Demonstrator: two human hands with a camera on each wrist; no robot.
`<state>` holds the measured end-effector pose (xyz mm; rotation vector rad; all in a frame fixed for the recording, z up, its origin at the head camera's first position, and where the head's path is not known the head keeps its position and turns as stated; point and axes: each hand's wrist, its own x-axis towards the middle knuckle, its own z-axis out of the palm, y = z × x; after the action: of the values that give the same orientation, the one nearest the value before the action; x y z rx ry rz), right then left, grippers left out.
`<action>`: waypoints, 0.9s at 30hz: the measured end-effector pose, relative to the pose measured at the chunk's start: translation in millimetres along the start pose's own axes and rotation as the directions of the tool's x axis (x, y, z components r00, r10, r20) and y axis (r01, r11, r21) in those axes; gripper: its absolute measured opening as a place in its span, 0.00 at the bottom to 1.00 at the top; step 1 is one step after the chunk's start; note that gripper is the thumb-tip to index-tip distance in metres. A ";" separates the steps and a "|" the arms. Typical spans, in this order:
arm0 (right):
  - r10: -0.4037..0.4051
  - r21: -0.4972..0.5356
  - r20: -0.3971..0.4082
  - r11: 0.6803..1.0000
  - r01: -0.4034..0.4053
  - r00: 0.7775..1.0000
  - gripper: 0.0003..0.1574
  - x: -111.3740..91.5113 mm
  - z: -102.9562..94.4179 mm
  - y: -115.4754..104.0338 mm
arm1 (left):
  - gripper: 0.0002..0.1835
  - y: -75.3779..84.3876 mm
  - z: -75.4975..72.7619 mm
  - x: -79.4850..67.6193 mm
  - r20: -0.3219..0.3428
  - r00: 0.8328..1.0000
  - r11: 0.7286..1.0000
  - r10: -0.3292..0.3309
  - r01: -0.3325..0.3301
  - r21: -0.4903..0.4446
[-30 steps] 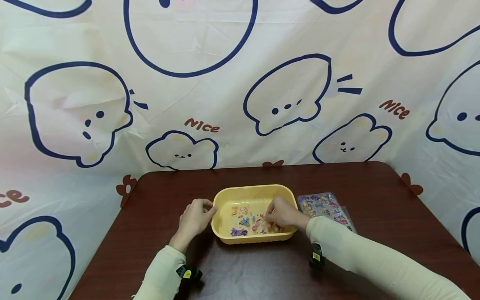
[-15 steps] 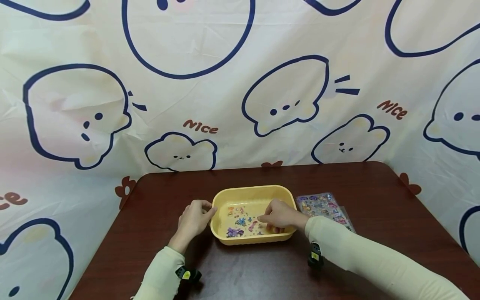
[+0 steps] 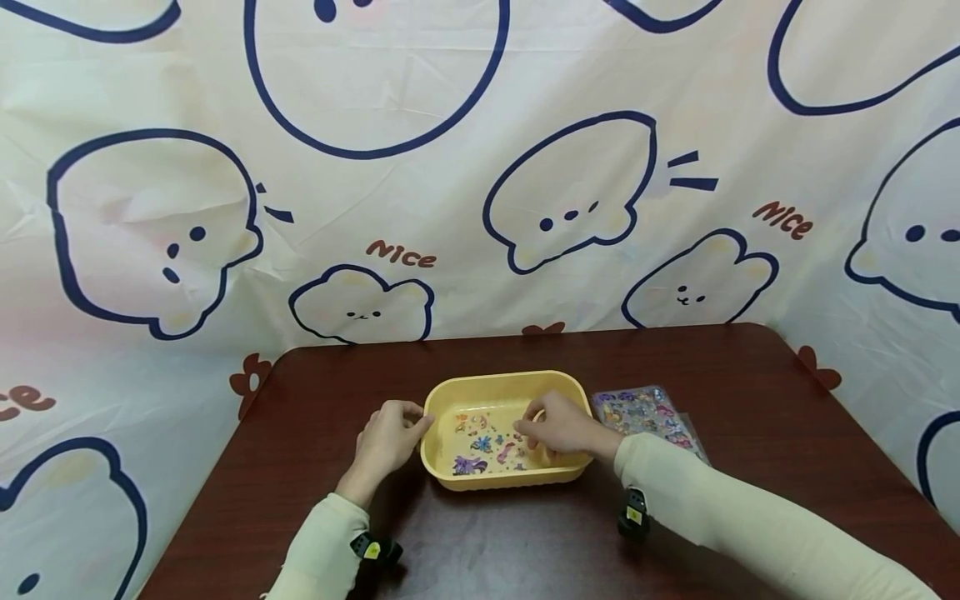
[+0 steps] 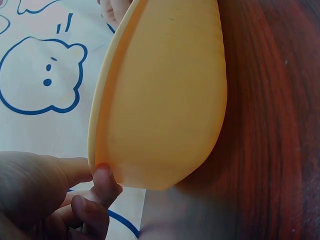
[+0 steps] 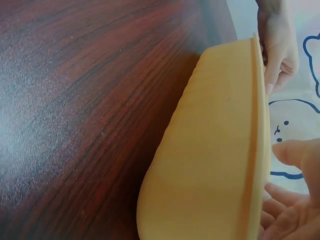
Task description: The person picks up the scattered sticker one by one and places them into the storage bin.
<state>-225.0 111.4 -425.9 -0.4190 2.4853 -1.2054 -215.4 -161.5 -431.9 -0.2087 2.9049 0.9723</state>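
Observation:
A shallow yellow plastic basin (image 3: 504, 481) stands on the table, with small colourful sticker-like cut-outs (image 3: 482, 444) scattered over its floor. My left hand (image 3: 387, 442) pinches the basin's left rim; in the left wrist view the thumb and a finger (image 4: 104, 182) meet at the rim's end. Inside the right half of the basin is my right hand (image 3: 558, 425), close over the cut-outs. The right wrist view shows its thumb (image 5: 290, 152) standing apart from the fingers (image 5: 282, 202), whose tips are partly behind the rim. Nothing shows between them.
Right of the basin, a clear flat pack (image 3: 651, 412) of colourful stickers lies on the dark brown table (image 3: 480, 542), partly behind the right sleeve (image 3: 697, 475). A cartoon-printed cloth (image 3: 450, 192) hangs behind and at both sides.
Over the last second my right hand shifts slightly left and its thumb and forefinger spread apart. Cut-outs near it show more fully. My left hand keeps its grip on the rim.

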 end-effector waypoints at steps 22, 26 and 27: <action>-0.133 -0.025 -0.072 0.991 0.132 0.988 0.14 -13.1 -2.8 -1.4 | 0.12 -3.5 0.3 0.2 0.025 1.000 0.998 0.011 -0.010 -0.060; -0.127 -0.044 -0.084 0.991 0.124 0.988 0.14 -16.3 -5.0 -1.3 | 0.12 -4.8 1.2 0.6 0.026 1.000 0.997 0.016 -0.014 -0.074; -0.127 -0.051 -0.089 0.991 0.123 0.988 0.13 -17.2 -5.7 -1.2 | 0.12 -5.2 1.4 0.8 0.027 0.999 0.997 0.018 -0.016 -0.081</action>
<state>-212.0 121.6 -418.5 -0.5510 2.6029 -1.2441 -215.4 -164.9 -436.2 -0.1735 2.8498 1.0876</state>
